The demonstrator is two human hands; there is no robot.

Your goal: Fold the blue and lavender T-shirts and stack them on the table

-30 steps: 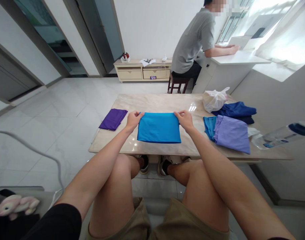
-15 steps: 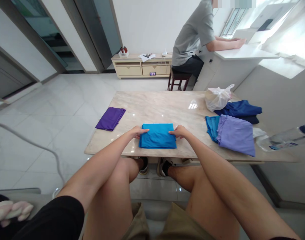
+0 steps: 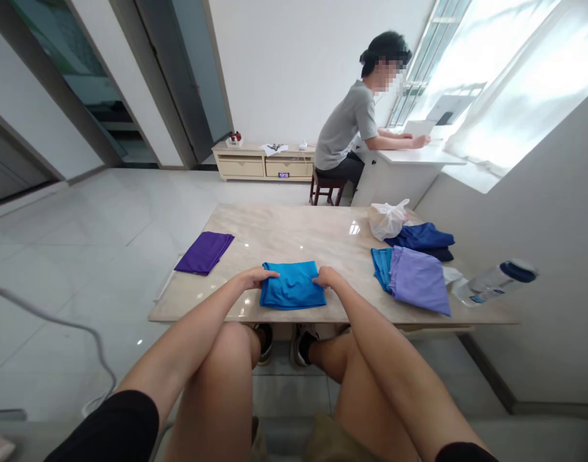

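A folded bright blue cloth [image 3: 294, 287] lies near the front edge of the marble-look table [image 3: 284, 231]. My left hand [image 3: 257, 277] pinches its left edge, thumb on top and fingers underneath. At the opposite edge, my right hand [image 3: 327, 277] grips the cloth the same way. Wrinkles run across its upper face, and its far edge looks slightly raised. To the left lies a folded dark purple cloth [image 3: 205, 253], apart from both hands.
On the table's right are a lavender cloth [image 3: 419, 280] over a teal cloth [image 3: 381, 266], dark blue cloths [image 3: 422, 237], a white plastic bag [image 3: 388, 220] and a clear bottle [image 3: 489, 285]. Beyond, a person in a grey shirt [image 3: 346, 125] sits at a white counter [image 3: 395, 176].
My view has tilted up, so the table sits lower in it. The blue cloth, gripped at both sides throughout, has become more wrinkled and slightly skewed.
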